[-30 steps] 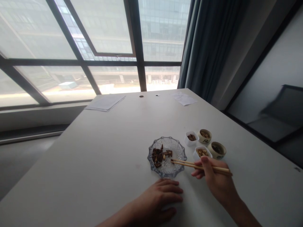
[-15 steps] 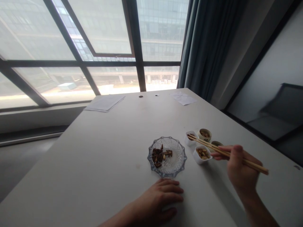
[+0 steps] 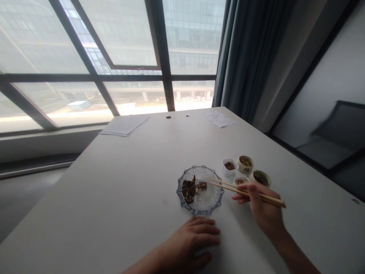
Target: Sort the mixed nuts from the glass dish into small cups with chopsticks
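A pair of wooden chopsticks [image 3: 245, 192] is held in the right hand [image 3: 261, 203], so the grip is narrow and closed on the sticks. The sticks are held in a long slant, running from the hand up and to the left. Their tips are kept over a glass plate [image 3: 200, 211] with a wavy rim, just to the right of a small heap of brown pieces [image 3: 189, 190]. Nothing can be seen held between the tips, and it cannot be told if they touch the heap. The heap is placed a bit left of the plate's middle. The left hand [image 3: 194, 238] is laid open and flat on the white surface [image 3: 114, 190], just below the plate's rim. It is nearer to the plate than the right hand, but only the sticks are reached over it. Two small white dishes [image 3: 229, 166] and two round cups [image 3: 245, 163] are set beyond the right hand, with food in them.
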A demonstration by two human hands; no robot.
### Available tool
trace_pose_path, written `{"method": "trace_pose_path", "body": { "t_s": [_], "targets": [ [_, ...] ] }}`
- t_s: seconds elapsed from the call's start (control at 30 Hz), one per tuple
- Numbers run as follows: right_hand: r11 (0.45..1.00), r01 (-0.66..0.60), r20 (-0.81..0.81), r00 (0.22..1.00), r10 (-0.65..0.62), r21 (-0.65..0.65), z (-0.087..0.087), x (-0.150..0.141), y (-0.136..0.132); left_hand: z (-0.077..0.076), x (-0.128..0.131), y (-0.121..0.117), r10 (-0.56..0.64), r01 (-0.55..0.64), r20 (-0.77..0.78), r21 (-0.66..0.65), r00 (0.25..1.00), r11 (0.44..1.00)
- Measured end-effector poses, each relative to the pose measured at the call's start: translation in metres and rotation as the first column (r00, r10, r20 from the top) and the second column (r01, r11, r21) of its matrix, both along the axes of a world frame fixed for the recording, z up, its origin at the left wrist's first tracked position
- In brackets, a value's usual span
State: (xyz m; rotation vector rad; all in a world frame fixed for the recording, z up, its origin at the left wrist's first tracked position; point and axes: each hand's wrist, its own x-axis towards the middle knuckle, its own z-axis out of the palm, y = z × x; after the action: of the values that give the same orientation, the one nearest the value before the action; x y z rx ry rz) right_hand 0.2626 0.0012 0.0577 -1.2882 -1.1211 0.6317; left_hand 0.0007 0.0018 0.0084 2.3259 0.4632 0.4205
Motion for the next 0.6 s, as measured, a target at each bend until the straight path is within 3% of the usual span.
{"method": "trace_pose_path", "body": {
  "t_s": [0.17,0.3,0.6],
  "targets": [
    [0.988,-0.129,0.026,0.991,0.132,-0.087,-0.018,-0.009,0.004,0.001,0.000,0.000,-0.013,0.013,0.006,0.000,1.000,1.000],
    [0.995,-0.072,0.030,0.997,0.075,-0.074,-0.022,-0.009,0.005,0.001,0.000,0.000,-0.013,0.013,0.004,-0.004,1.000,1.000],
    [1.000,0.009,0.042,0.999,-0.009,0.000,0.001,-0.005,-0.002,0.001,0.000,0.000,-0.014,0.013,-0.007,-0.008,1.000,1.000]
  ]
}}
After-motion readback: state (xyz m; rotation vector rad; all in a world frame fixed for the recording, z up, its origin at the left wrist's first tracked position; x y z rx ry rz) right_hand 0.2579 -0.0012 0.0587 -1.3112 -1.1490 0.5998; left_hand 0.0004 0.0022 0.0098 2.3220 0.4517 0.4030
